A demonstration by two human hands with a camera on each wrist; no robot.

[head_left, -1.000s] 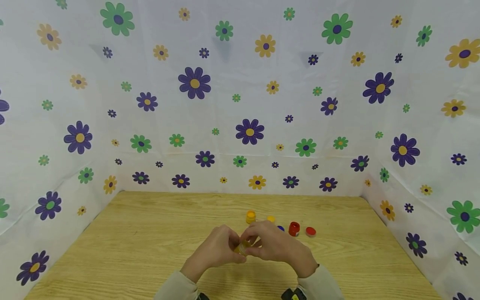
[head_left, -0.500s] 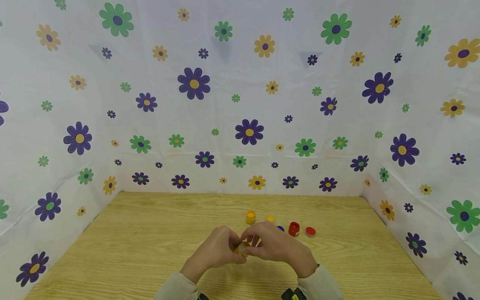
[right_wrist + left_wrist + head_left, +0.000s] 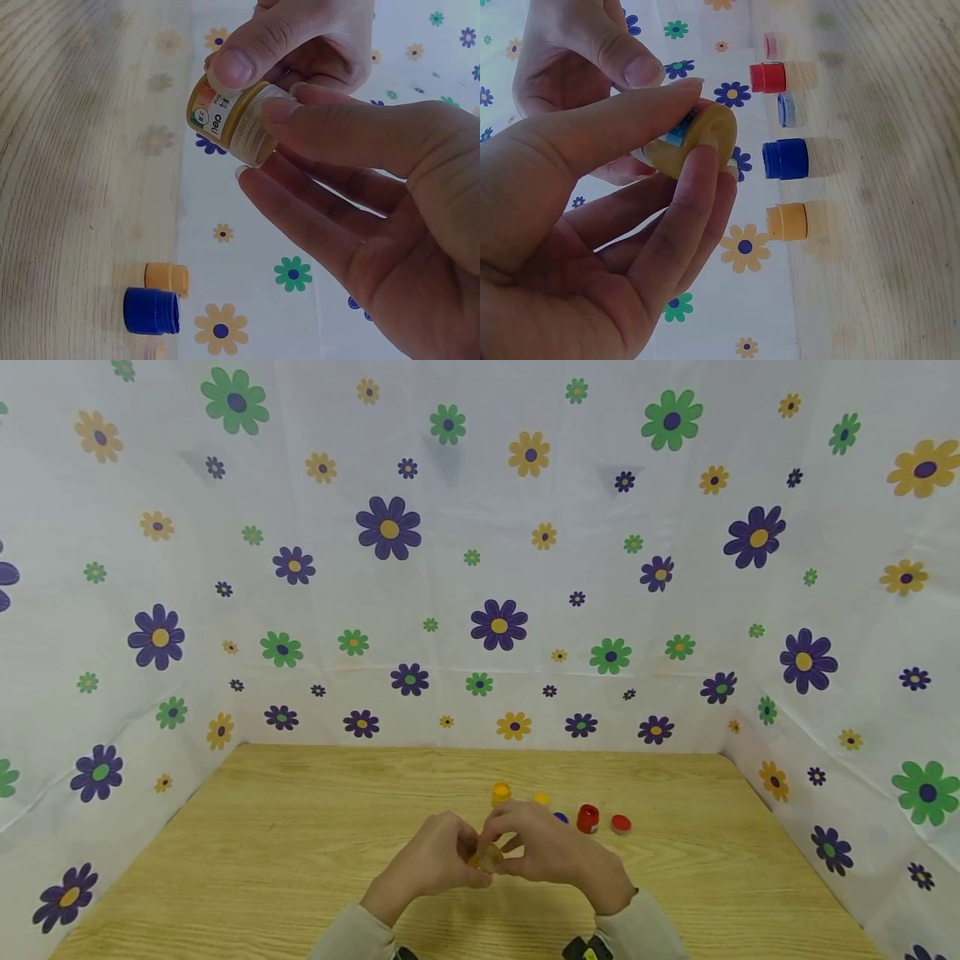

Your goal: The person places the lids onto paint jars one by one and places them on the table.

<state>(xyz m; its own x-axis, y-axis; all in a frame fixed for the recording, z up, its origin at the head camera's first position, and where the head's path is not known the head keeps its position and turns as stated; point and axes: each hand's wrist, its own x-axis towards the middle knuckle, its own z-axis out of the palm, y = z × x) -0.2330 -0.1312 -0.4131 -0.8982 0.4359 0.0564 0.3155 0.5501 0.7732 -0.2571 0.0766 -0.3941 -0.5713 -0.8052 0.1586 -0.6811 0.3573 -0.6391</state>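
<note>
A small ochre paint jar (image 3: pixel 214 114) with a printed label is held above the table between both hands. In the left wrist view my left hand (image 3: pixel 615 217) grips the jar's body (image 3: pixel 671 154) with thumb and fingers, its base facing the camera. My right hand (image 3: pixel 375 165) has thumb and fingers on the clear ridged lid (image 3: pixel 251 133), which sits on the jar. From the head view, the left hand (image 3: pixel 435 858) and right hand (image 3: pixel 551 852) meet around the jar (image 3: pixel 489 858).
Beyond the hands on the wooden table (image 3: pixel 300 827) stand an open yellow jar (image 3: pixel 501 793) and an open red jar (image 3: pixel 588 818). A yellow lid (image 3: pixel 542 798) and a red lid (image 3: pixel 621 823) lie nearby. A blue jar (image 3: pixel 786 159) shows in the wrist views. Flowered cloth surrounds the table.
The right hand's fingers have shifted slightly around the lid, and the jar's lid end looks turned a little. Both arms stay in nearly the same place.
</note>
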